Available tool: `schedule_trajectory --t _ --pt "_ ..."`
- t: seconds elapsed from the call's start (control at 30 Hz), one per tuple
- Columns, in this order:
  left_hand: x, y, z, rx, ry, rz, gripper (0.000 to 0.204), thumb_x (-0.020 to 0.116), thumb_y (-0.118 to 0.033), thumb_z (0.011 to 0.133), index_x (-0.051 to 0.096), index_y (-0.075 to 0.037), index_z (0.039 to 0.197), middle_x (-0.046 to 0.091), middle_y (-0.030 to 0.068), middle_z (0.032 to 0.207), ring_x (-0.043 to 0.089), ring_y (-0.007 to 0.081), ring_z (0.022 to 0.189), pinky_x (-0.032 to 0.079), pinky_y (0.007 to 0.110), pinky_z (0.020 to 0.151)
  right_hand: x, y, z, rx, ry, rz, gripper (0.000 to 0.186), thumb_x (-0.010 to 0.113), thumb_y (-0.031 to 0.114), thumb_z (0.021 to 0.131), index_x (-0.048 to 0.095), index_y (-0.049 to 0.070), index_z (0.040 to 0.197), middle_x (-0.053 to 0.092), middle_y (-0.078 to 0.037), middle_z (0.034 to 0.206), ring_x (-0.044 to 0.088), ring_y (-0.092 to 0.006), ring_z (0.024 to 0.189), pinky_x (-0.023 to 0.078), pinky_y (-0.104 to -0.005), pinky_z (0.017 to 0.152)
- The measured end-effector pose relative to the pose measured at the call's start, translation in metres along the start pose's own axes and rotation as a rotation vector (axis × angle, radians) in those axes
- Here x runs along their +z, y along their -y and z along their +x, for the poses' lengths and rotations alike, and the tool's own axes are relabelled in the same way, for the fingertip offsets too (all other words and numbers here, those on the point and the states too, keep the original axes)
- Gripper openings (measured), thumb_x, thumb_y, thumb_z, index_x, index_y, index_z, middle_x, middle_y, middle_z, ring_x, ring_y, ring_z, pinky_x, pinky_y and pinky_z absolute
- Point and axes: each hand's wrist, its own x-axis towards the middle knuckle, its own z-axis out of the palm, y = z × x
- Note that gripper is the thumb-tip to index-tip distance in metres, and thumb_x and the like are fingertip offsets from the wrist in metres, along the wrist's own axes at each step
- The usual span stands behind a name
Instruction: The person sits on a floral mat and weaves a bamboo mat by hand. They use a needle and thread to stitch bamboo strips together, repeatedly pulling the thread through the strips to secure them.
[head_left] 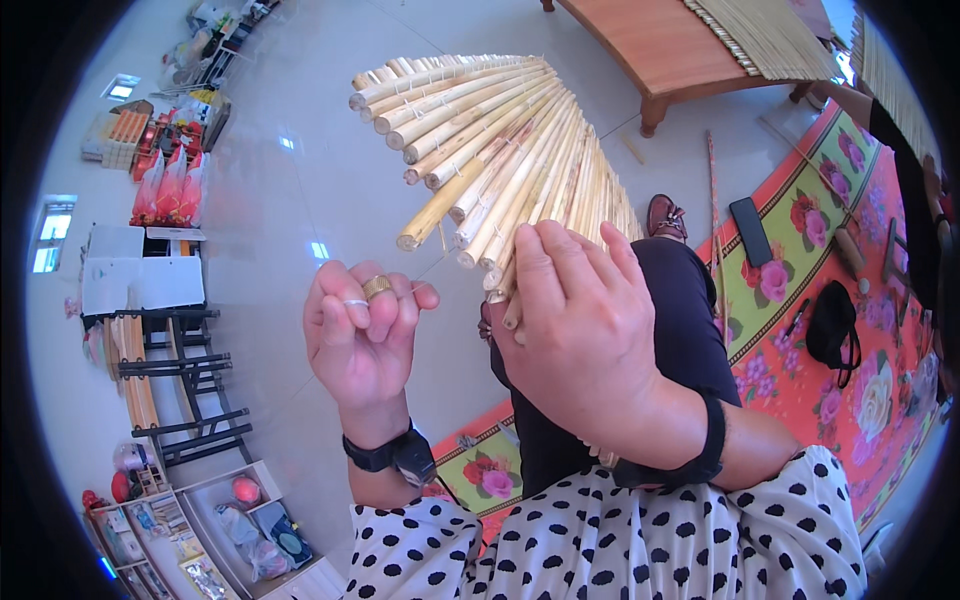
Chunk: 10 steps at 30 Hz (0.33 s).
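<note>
A mat of pale reed sticks (560,135), tied together with white thread, lies bent over my dark-trousered knee. Its cut ends fan out toward the left. My right hand (590,310) grips the near end of the mat, palm down with fingers draped over the sticks; its thumb is hidden. Left of the mat, apart from it, my left hand (363,325) is raised with curled fingers. White thread (356,302) loops round a finger and runs between the fingertips. A gold-coloured ridged ring (377,287) sits on one finger.
A low wooden table (640,60) bears another reed mat (765,35) at the far right. On the flowered cloth (770,340) lie a phone (750,231) and a black cap-like item (833,325). Folding metal frames (185,375) and open drawers (235,520) stand left.
</note>
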Motion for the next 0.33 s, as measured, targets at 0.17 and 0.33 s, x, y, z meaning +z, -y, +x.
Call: schedule_trajectory --t 0.17,0.33 --pt "0.005 -0.003 0.002 0.002 0.081 0.104 0.030 0.054 -0.033 0.105 0.050 -0.010 0.087 0.051 0.0023 0.076 0.052 0.0166 0.065 0.047 0.056 0.100 -0.017 -0.018 -0.008 0.009 0.088 0.309 0.069 0.082 0.012 0.070 0.054 -0.006 0.131 0.060 -0.022 0.126 0.061 -0.0372 0.112 0.049 -0.0454 0.098" --pt "0.006 -0.009 -0.004 -0.033 0.137 0.195 0.026 0.059 -0.033 0.103 0.056 -0.008 0.094 0.058 0.0068 0.086 0.061 0.0204 0.075 0.039 0.064 0.107 -0.021 -0.031 -0.014 0.000 0.129 0.472 0.078 0.083 0.009 0.069 0.050 -0.004 0.138 0.054 -0.022 0.134 0.058 -0.0374 0.117 0.049 -0.0419 0.099"
